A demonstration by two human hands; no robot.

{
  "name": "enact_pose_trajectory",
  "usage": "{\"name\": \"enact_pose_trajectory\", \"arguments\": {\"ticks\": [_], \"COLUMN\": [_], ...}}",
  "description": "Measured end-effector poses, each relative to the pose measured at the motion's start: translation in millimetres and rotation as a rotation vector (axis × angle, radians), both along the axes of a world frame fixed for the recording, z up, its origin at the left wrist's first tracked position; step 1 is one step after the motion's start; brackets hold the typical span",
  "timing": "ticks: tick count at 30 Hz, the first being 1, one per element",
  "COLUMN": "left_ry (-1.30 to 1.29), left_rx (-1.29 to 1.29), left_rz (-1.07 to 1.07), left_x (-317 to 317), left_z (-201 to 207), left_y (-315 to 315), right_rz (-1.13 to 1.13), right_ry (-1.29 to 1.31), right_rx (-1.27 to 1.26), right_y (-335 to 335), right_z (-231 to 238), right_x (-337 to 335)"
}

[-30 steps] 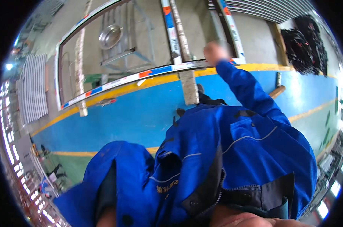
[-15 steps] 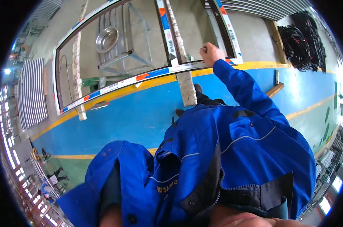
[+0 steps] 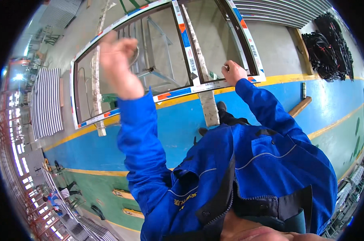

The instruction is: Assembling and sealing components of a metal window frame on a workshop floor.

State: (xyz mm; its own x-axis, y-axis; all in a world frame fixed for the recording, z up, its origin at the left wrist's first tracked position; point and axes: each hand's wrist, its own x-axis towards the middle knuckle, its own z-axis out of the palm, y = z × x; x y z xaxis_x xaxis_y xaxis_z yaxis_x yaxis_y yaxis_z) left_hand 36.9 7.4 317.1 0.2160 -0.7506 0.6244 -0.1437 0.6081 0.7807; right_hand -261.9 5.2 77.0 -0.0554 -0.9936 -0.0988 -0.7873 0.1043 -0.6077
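A large rectangular window frame [image 3: 212, 85] with a dark inner edge and a crossbar lies ahead of me, covered in printed white, blue and orange protective film. My right hand [image 3: 235, 73] is closed at the frame's near right corner; something small and dark may be between the fingers, but I cannot make it out. Raised over the left part of the frame, my left hand [image 3: 119, 66] is smeared by motion, so its fingers are unclear. Behind it a round metal bowl [image 3: 137, 55] is mostly hidden.
Wrapped support bars [image 3: 209, 108] run under the frame. Through its opening shows a metal stand [image 3: 168, 52]. Black coiled strips [image 3: 324, 50] lie at the far right, near a wooden post [image 3: 300, 107]. Striped stacks of profiles [image 3: 47, 103] lie at left; yellow lines cross the blue floor.
My left arm has swung up from low at my side to above the frame's left part. My right hand stays closed near the right corner. The whole view has shifted slightly.
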Motion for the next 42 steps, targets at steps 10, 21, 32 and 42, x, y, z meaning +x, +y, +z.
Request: {"name": "enact_pose_trajectory", "arguments": {"ticks": [10,21,32,42], "left_ry": [-0.992,-0.828,-0.827,-0.852], "left_rx": [1.181,1.109,1.056,1.102], "left_rz": [0.493,0.516,0.571,0.569], "left_x": [50,36,35,36], "left_z": [-253,-246,-259,-256], "left_y": [9,8,8,10], "right_rz": [0.062,0.196,0.097,0.271], "right_ry": [-0.014,-0.254,-0.243,-0.072], "right_rx": [-0.124,0.364,0.332,0.161], "right_y": [-2,-65,-96,-110], "right_z": [3,-35,-98,-72], "right_x": [5,26,63,46]}}
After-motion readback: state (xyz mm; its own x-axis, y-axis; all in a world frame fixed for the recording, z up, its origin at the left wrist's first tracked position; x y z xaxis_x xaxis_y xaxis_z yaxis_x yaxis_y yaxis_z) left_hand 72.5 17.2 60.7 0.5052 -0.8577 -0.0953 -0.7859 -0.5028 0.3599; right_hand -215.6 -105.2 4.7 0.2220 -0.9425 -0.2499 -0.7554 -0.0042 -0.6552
